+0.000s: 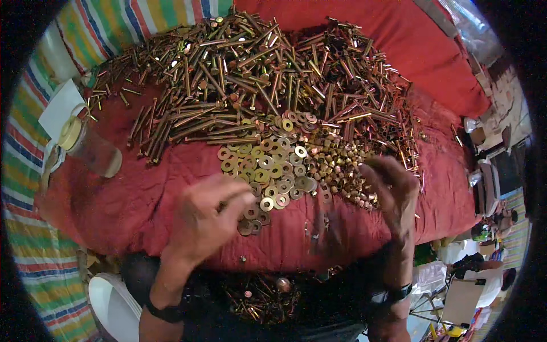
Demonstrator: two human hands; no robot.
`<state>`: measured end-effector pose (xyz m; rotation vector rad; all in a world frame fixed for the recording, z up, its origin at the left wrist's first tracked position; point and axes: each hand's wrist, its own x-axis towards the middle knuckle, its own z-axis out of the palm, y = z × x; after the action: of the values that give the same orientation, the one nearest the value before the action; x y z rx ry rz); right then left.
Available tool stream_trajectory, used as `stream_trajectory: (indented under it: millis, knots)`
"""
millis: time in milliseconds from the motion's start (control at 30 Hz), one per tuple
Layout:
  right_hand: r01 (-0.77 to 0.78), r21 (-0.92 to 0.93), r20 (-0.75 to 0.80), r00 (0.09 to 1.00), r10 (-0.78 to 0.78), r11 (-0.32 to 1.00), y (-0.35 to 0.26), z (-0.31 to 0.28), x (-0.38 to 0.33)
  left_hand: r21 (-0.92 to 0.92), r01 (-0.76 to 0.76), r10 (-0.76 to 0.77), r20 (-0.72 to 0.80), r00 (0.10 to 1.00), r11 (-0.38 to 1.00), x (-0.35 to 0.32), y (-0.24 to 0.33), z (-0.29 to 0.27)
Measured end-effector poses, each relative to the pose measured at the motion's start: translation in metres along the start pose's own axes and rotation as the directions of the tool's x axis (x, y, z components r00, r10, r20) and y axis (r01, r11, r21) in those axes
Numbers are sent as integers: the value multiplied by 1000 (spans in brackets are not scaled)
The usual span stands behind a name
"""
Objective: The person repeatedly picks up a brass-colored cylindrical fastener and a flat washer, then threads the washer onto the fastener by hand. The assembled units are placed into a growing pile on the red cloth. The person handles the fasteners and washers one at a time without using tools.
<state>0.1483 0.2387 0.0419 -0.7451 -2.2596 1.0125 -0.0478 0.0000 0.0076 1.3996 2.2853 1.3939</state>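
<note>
My left hand [213, 214] hovers at the left edge of a pile of flat washers [265, 165], blurred by motion. Its fingers are curled in and pinched against the thumb; anything between them is too small or hidden to make out. Over the right side of a heap of small hex nuts [336, 162] is my right hand [396, 191]. The fingers of this hand bend down toward the nuts, and blur hides whether they meet. Behind both piles lies a large mound of long brass-coloured bolts [228, 74].
A red cloth [137, 199] covers the work surface. At the left stands a clear jar with a yellowish lid [71, 134], beside a white sheet [60, 108]. More bolts [265, 299] lie below the near edge, between my arms. A white chair [111, 299] is at lower left.
</note>
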Motion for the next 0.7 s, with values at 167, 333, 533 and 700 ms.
stream_trajectory:
  millis: [167, 333, 533, 700]
  knots:
    - [322, -359, -7, 937, -348, 876, 53, -14, 62, 191, -4, 16, -64, 998, 982, 19, -24, -18]
    - [556, -645, 230, 795, -561, 524, 70, 5, 108, 396, -131, 160, -42, 986, 909, 48, -55, -8]
    - [590, -681, 364, 787, -498, 434, 81, 12, 107, 535, -286, 330, 14, 944, 795, 61, -77, 2]
    - [494, -720, 359, 866, -348, 487, 90, 10, 102, 457, -158, 123, 104, 987, 876, 72, -78, 7]
